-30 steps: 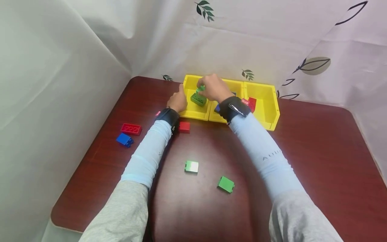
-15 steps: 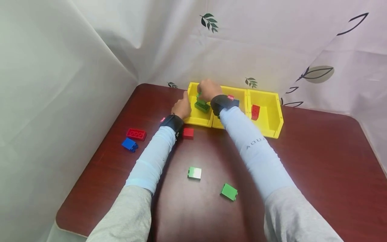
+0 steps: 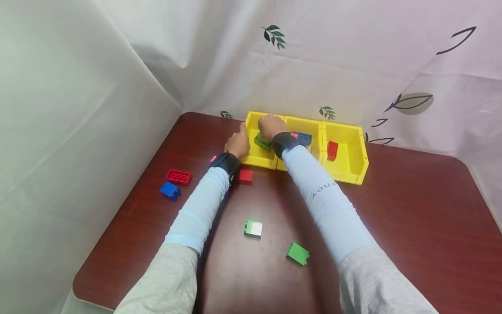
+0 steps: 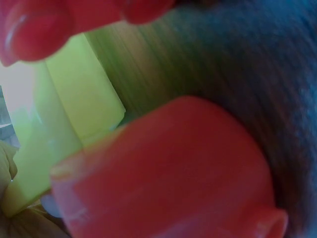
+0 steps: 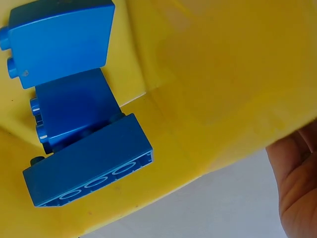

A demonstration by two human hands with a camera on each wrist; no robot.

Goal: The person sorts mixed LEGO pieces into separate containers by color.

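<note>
Three yellow bins stand in a row at the table's far edge. My right hand [image 3: 269,127] reaches down into the left bin [image 3: 255,159], fingers curled over a green brick [image 3: 262,141] that sits on another green one. My left hand [image 3: 238,143] grips that bin's left wall, thumb up along the rim. The left wrist view is blurred, with the yellow wall [image 4: 74,114] between a thumb [image 4: 163,168] and a finger. The right wrist view shows three blue bricks [image 5: 74,111] in the middle bin [image 5: 223,74] and only the edge of my palm [image 5: 299,183].
The middle bin [image 3: 316,126] holds a blue brick [image 3: 303,138]; the right bin [image 3: 358,150] holds a red brick [image 3: 332,150]. Loose on the table: a red brick [image 3: 245,176], a flat red brick [image 3: 178,177], a blue brick [image 3: 170,190], two green bricks [image 3: 253,228] [image 3: 297,253]. Curtains enclose the table.
My right hand has gone down into the left bin with the green brick, onto the other green one. The left hand has stayed on the bin wall. The head view shifted slightly.
</note>
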